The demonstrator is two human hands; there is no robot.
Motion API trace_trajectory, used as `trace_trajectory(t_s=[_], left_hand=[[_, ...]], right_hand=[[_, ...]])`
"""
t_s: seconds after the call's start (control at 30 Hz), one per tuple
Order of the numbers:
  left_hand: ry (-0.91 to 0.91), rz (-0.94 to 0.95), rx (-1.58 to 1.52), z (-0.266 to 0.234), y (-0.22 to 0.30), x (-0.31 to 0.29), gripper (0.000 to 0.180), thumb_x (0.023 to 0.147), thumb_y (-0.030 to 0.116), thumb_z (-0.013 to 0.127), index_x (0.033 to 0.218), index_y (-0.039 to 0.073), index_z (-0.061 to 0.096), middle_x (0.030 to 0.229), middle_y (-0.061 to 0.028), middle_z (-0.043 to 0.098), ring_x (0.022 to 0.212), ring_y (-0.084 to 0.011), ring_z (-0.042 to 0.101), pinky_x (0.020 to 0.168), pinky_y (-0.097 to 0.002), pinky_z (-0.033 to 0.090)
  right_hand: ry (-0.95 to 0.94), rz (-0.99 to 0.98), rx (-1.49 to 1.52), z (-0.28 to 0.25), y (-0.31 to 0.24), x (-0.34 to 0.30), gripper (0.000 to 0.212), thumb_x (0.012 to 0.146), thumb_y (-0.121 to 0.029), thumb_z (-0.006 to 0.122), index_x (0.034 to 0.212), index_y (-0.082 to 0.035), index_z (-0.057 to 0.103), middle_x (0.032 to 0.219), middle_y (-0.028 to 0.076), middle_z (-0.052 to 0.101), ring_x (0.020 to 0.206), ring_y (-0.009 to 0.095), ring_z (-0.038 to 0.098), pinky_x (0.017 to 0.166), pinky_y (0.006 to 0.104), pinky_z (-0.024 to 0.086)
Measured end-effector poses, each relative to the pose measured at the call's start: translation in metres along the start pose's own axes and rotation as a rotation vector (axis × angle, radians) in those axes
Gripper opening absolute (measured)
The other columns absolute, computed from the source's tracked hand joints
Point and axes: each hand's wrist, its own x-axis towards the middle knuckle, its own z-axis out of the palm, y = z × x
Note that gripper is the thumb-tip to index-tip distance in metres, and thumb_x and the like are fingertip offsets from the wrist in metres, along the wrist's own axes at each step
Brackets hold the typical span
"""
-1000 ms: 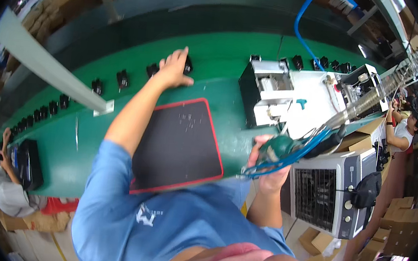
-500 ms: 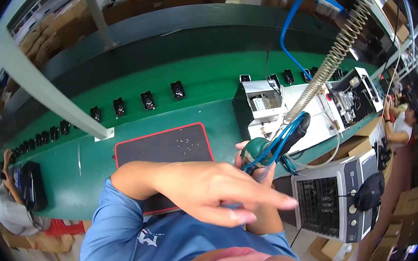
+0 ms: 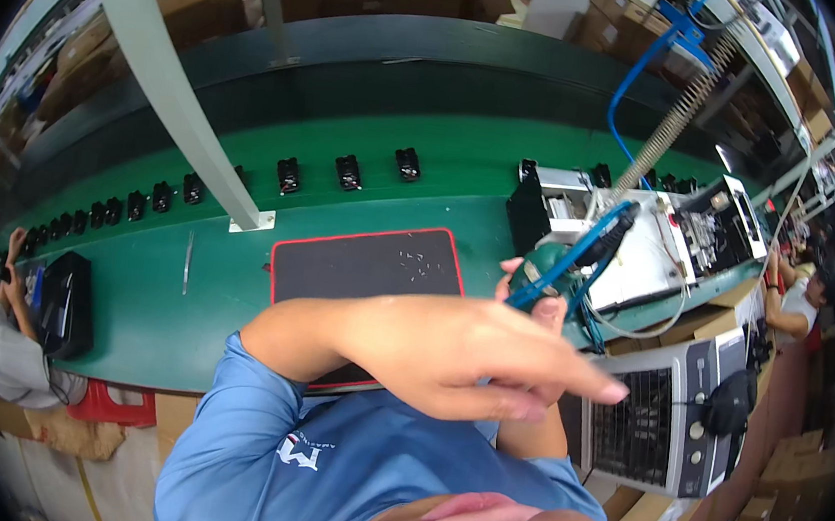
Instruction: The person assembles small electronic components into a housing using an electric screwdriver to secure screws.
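My left hand (image 3: pixel 469 356) reaches across in front of my chest, with the fingers stretched out and nothing seen in them. Partly behind it, my right hand (image 3: pixel 549 315) is closed round a green power screwdriver (image 3: pixel 542 266). A blue hose (image 3: pixel 579 251) winds about this tool, and a coil spring (image 3: pixel 677 120) rises from it. Most of the right palm is hidden by my left hand. Under the left forearm lies a black mat (image 3: pixel 367 266) with a red rim, bearing several small white bits.
Several small black parts (image 3: pixel 348 171) stand in a row along the green belt (image 3: pixel 448 153). A white machine housing (image 3: pixel 645 242) stands at the right, with a grey air cooler (image 3: pixel 664 415) below. A metal post (image 3: pixel 173 86) rises at the left. Co-workers (image 3: pixel 13 342) sit at both ends.
The whole view has swung, so the bench and parts appear further right. My left hand has shifted slightly right, fingers still stretched. The right hand keeps its hold on the power screwdriver.
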Motion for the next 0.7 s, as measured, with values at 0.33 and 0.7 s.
trace_trajectory(t_s=[0.33, 0.7], left_hand=[[-0.515, 0.37, -0.154, 0.073, 0.009, 0.098, 0.067, 0.088, 0.002, 0.057, 0.151, 0.006, 0.034, 0.09, -0.0158, 0.056, 0.083, -0.0342, 0.061, 0.07, -0.0426, 0.05], [-0.364, 0.39, -0.324, 0.066, 0.01, 0.133, 0.052, 0.092, 0.004, 0.06, 0.142, 0.006, 0.047, 0.1, -0.0181, 0.061, 0.095, -0.036, 0.062, 0.079, -0.0443, 0.05]], right_hand=[[-0.125, -0.138, 0.059, 0.022, 0.006, 0.014, 0.072, 0.092, -0.068, 0.054, 0.112, 0.001, 0.057, 0.081, 0.003, 0.06, 0.065, 0.009, 0.055, 0.059, 0.0232, 0.047], [-0.06, -0.125, -0.029, 0.009, 0.0, 0.014, 0.093, 0.084, -0.081, 0.05, 0.123, 0.003, 0.058, 0.074, 0.003, 0.061, 0.062, 0.01, 0.058, 0.056, 0.0247, 0.048]])
